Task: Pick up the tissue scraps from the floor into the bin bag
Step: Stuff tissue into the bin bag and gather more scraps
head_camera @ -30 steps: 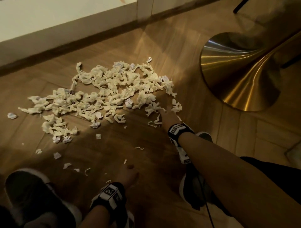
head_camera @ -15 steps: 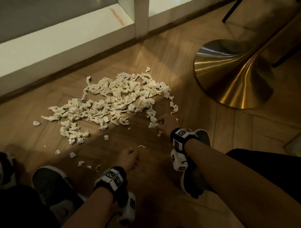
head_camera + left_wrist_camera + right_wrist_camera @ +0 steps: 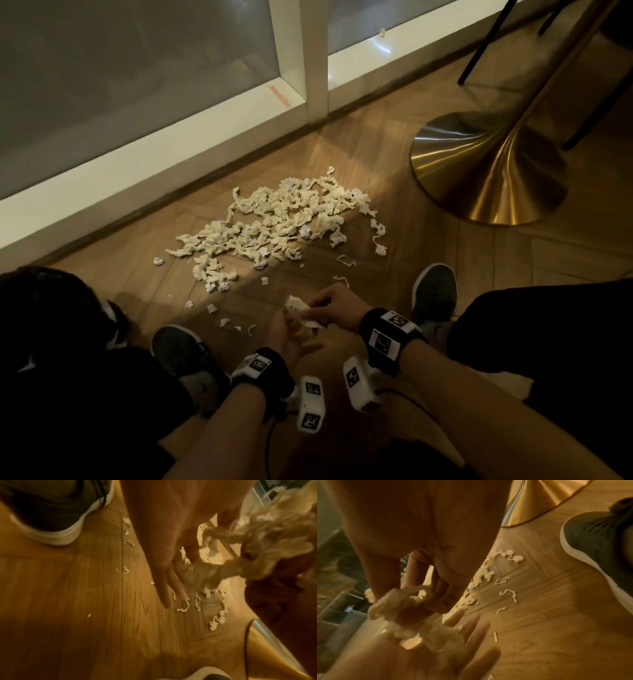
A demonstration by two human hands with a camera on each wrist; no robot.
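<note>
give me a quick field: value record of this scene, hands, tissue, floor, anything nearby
left hand: palm up, fingers straight, scraps lying on it
right hand: pinches a tissue clump over the left palm
tissue pile: on the floor, ahead of both hands
floor: wood, loose scraps near the shoes
brass base: right of the pile
bin bag: not in view

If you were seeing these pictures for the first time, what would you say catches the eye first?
First, the big pile of tissue scraps spread over the wooden floor near the window frame. Next, the shiny gold table base to the right of the pile. Closest in, the right hand and left hand meet over a clump of gathered tissue between the shoes.
</note>
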